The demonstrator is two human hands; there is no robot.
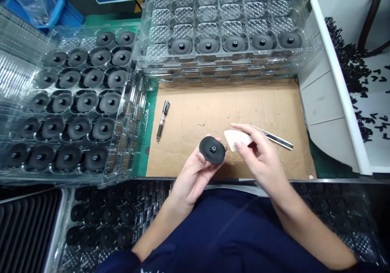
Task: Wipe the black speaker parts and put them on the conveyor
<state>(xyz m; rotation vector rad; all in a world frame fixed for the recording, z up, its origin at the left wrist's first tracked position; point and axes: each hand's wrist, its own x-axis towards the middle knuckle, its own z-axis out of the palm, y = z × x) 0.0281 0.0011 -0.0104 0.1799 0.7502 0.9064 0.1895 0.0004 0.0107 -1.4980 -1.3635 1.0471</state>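
My left hand (195, 171) grips a round black plastic disc (209, 156) by its edge, its face with a small raised centre post turned up toward me. Just to the right, my right hand (260, 153) pinches a white wedge-shaped pad (233, 138) between thumb and fingers. A small gap separates the pad from the disc. Both are held above a brown cardboard sheet (189, 106). Partly behind my right hand lies a slim utility knife (278, 140), and a black pen (162, 120) rests at the sheet's left.
A clear tray (122, 118) with rows of black discs stands at left. Stacked clear trays (225, 57) sit at the back, the top one holding several discs in its front row. At right, a white bin (336, 82) contains small black parts (361, 76).
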